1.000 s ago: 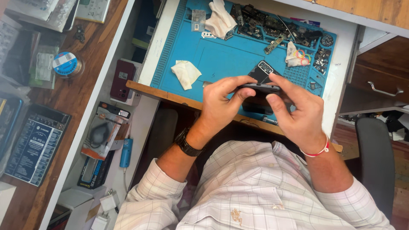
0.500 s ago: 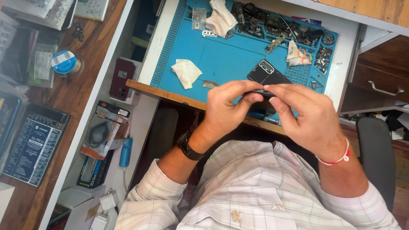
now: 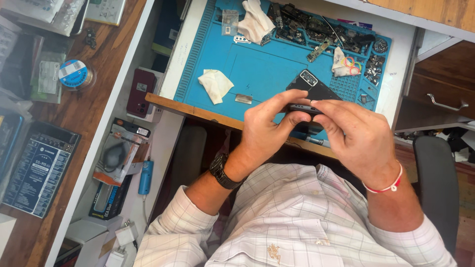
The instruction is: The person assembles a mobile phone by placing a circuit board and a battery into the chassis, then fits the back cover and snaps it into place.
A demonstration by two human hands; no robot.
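Both hands, left hand (image 3: 269,129) and right hand (image 3: 357,139), are pinching closed on a slim black rectangular phone (image 3: 303,107) lying crosswise between them, equally near.

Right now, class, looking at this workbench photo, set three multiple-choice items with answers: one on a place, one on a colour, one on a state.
1. Where does the crumpled white cloth lie?
A. on the blue work mat
B. on the chair
C. on the wooden shelf

2. What colour is the band on the right wrist?
A. green
B. red and white
C. black

3. How is the dark phone held?
A. lying free on the mat
B. by the left hand alone
C. by both hands

Answers: 1 A, the cloth rests on the blue work mat. 2 B, the band is red and white. 3 C, the left hand and right hand both grip the phone.
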